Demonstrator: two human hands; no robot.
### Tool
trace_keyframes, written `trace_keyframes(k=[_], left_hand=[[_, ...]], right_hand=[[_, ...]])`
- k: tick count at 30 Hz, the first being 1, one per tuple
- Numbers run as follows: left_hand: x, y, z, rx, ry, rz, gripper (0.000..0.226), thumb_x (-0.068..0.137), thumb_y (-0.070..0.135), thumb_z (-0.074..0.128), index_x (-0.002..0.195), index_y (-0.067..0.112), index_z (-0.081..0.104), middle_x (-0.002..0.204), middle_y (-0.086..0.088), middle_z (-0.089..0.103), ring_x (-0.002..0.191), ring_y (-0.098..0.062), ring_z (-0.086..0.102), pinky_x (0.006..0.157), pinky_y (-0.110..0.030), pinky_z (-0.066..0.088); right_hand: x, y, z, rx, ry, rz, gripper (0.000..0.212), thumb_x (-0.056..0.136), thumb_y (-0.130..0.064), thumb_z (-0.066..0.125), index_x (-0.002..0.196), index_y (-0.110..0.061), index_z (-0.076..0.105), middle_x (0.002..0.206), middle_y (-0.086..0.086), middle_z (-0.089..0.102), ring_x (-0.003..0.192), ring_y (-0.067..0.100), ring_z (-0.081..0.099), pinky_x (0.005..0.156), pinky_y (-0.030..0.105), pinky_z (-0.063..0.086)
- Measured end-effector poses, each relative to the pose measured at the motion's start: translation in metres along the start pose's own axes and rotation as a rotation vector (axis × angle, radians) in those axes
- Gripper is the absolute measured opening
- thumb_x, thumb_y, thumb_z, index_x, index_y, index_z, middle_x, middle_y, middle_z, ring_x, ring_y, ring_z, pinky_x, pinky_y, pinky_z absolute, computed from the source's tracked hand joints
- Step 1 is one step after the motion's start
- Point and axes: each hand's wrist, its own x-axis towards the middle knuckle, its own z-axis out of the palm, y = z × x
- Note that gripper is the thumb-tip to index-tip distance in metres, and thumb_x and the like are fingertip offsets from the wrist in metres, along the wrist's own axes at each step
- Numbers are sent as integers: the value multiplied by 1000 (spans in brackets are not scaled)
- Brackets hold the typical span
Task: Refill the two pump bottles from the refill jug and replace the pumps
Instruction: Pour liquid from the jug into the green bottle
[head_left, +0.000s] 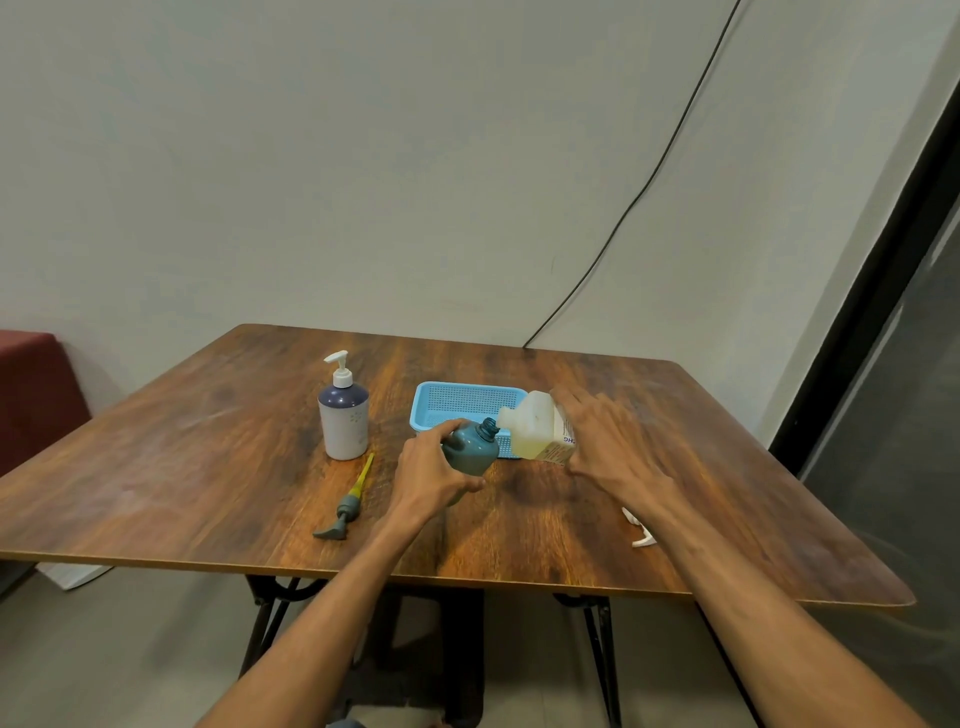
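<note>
My left hand (434, 475) grips a teal pump bottle (474, 448) with no pump, tilted so its open neck points right. My right hand (608, 447) holds the translucent refill jug (535, 428), tipped on its side with its spout touching the teal bottle's neck; yellowish liquid shows inside. The teal pump (348, 501) with a yellow tube lies on the table left of my left hand. A white pump bottle (343, 415) with a dark blue shoulder stands upright farther left, its white pump fitted.
A light blue perforated basket (457, 402) sits behind the bottle and jug. A small white object (640, 527) lies partly hidden beside my right wrist. The wooden table (208, 467) ends near my forearms. A black cable runs down the wall.
</note>
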Motion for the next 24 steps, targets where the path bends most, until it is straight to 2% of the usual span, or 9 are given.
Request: trace_keyframes(k=[4,8,11,17,24], left_hand=[[0,0,0,-3,2,3,86,59,19,93,136,19,55,126,-2,63,110,-13,59,93,-31,53],[0,0,2,-18,2,-2,85,59,18,93,135,19,56,125,-2,63,109,-12,58,91,-29,52],[0,0,2,-15,5,0,87,57,20,94,135,21,56,124,0,63,110,-13,57,91,-31,53],[1,0,3,-13,2,1,86,59,17,93,136,18,56,127,-2,62,104,-8,55,84,-19,48],[0,2,2,-19,4,-4,85,59,16,93,135,19,56,125,-2,63,106,-11,57,85,-23,51]], right_hand=[[-1,0,-1,22,-15,7,67,69,-29,81,128,-19,52,112,7,64,94,30,61,75,38,51],[-2,-3,-6,5,-26,14,68,72,-27,79,132,-19,49,118,6,62,98,29,59,76,35,46],[-2,-3,-9,3,-32,16,68,72,-26,80,132,-18,49,118,7,61,98,30,58,77,38,46],[-2,-3,-9,6,-24,10,66,71,-33,79,129,-21,50,115,5,62,96,29,58,76,36,47],[-3,-5,-13,9,-36,10,68,72,-30,80,131,-19,49,119,6,61,100,30,58,79,37,45]])
